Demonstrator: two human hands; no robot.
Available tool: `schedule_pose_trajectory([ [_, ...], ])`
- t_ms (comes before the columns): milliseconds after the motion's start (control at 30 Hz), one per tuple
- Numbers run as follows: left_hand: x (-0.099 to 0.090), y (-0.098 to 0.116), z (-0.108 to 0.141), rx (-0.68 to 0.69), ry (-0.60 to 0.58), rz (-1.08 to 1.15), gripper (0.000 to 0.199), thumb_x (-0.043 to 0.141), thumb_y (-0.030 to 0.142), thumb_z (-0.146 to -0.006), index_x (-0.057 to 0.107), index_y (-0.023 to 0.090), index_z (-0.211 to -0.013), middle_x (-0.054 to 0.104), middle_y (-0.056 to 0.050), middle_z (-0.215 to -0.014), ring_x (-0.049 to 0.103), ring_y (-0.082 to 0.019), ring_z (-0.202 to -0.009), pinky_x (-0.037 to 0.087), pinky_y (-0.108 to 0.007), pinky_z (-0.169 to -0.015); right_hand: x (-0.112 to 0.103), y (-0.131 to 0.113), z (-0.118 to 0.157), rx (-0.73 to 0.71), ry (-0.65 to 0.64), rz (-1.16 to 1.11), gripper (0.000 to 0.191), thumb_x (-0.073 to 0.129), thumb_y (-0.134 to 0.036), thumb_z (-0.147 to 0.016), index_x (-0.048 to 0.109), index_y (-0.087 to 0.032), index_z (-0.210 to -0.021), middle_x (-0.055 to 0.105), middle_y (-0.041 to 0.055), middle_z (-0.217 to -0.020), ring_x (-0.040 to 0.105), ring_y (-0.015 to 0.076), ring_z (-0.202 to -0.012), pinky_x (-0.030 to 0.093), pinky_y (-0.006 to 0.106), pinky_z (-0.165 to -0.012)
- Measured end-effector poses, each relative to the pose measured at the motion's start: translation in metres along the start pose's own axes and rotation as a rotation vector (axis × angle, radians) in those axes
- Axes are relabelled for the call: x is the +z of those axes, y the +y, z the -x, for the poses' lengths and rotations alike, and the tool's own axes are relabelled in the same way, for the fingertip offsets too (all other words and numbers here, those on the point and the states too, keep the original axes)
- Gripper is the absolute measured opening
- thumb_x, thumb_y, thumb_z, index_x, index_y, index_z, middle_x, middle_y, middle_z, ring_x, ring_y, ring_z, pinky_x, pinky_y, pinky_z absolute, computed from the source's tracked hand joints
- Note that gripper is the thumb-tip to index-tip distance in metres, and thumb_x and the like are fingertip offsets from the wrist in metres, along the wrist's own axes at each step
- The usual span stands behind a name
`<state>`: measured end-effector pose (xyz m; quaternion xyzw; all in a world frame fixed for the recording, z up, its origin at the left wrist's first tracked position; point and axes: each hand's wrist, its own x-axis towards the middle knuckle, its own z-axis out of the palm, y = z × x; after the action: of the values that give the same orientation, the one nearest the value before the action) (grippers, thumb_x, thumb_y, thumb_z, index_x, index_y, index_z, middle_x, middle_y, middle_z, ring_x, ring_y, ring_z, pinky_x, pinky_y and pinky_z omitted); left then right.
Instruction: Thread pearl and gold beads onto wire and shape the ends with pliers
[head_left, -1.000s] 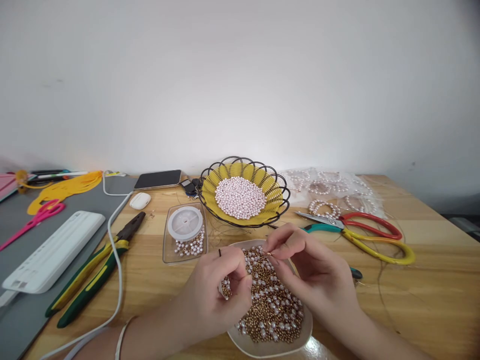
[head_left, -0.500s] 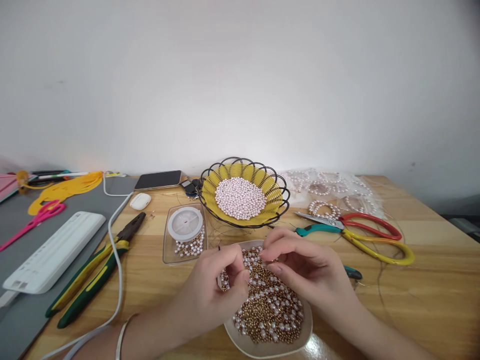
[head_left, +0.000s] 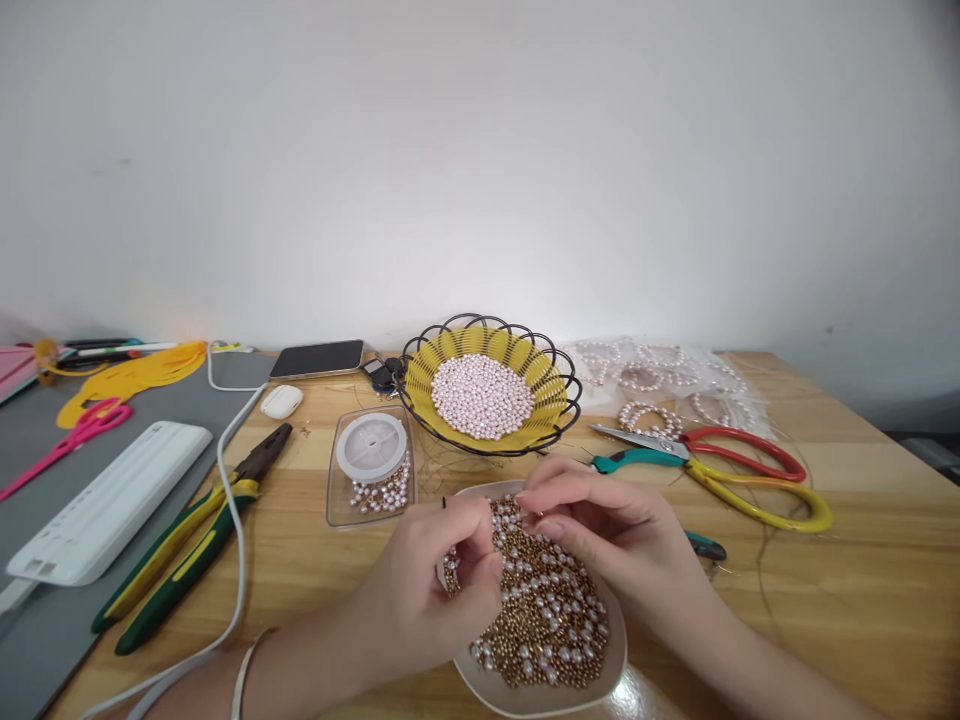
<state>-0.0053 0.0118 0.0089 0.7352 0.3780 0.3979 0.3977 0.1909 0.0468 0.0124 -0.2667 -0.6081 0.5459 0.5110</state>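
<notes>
Above the bowl (head_left: pixel 540 702) of gold beads and pearls (head_left: pixel 540 610), both my hands work close together. My left hand (head_left: pixel 450 570) is closed, thumb and forefinger pinched; whatever lies between the tips is too small or hidden to name. A few gold and pearl beads (head_left: pixel 451 572) show through the gap beside its curled fingers, and I cannot tell whether they hang from the hand. On the right, my right hand (head_left: pixel 611 525) pinches with thumb and forefinger, where a tiny gold bead (head_left: pixel 539 514) glints. The fingertips of the two hands are slightly apart.
Behind the bowl stands a yellow basket (head_left: pixel 551 420) of pearls. A clear tray (head_left: pixel 335 505) holds a spool (head_left: pixel 371 448). Scissors (head_left: pixel 757 475) and pearl bracelets (head_left: pixel 649 418) lie right; pliers (head_left: pixel 202 540), a cable (head_left: pixel 238 560) and a power bank (head_left: pixel 109 505) lie left.
Both hands hold nearly the same pose. The thumb and fingertips of my right hand have shifted a little and come closer together.
</notes>
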Motion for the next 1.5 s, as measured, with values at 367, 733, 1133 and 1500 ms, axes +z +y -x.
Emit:
schedule_pose_trajectory([
  [367, 0.0001, 0.0029, -0.0005, 0.018, 0.008, -0.004, 0.020, 0.051, 0.012, -0.087, 0.042, 0.021, -0.071, 0.046, 0.006, -0.061, 0.045, -0.010, -0.056, 0.034, -0.022, -0.056, -0.0014, 0.0021, 0.0007, 0.016, 0.002, -0.002, 0.008, 0.081, -0.035, -0.087, 0.085, -0.032, -0.093, 0.072, 0.0032, -0.081, 0.067, 0.0159, -0.071, 0.058, 0.027, -0.062],
  [733, -0.0004, 0.0014, -0.0003, 0.024, 0.020, -0.004, 0.022, 0.052, 0.012, -0.088, 0.042, 0.021, -0.071, 0.045, 0.006, -0.061, 0.044, -0.010, -0.056, 0.034, -0.023, -0.055, -0.0002, 0.0015, 0.0000, 0.030, 0.015, -0.013, 0.006, 0.081, -0.034, -0.087, 0.084, -0.031, -0.092, 0.072, 0.0031, -0.081, 0.068, 0.0159, -0.073, 0.060, 0.026, -0.062],
  [1133, -0.0005, 0.0034, -0.0016, 0.018, 0.035, -0.023, 0.023, 0.051, 0.012, -0.088, 0.041, 0.021, -0.070, 0.043, 0.007, -0.060, 0.044, -0.010, -0.054, 0.033, -0.022, -0.054, -0.0011, 0.0027, 0.0014, -0.004, 0.013, -0.007, 0.006, 0.080, -0.033, -0.089, 0.084, -0.032, -0.093, 0.071, 0.0034, -0.083, 0.068, 0.0163, -0.074, 0.059, 0.026, -0.061],
  [1500, 0.0001, -0.0003, 0.0007, 0.028, 0.017, 0.010, 0.022, 0.052, 0.010, -0.088, 0.041, 0.021, -0.072, 0.043, 0.007, -0.061, 0.044, -0.010, -0.055, 0.033, -0.021, -0.055, -0.0010, 0.0025, 0.0011, -0.007, 0.003, 0.019, 0.007, 0.079, -0.033, -0.089, 0.084, -0.033, -0.093, 0.071, 0.0030, -0.082, 0.068, 0.0166, -0.076, 0.059, 0.026, -0.063],
])
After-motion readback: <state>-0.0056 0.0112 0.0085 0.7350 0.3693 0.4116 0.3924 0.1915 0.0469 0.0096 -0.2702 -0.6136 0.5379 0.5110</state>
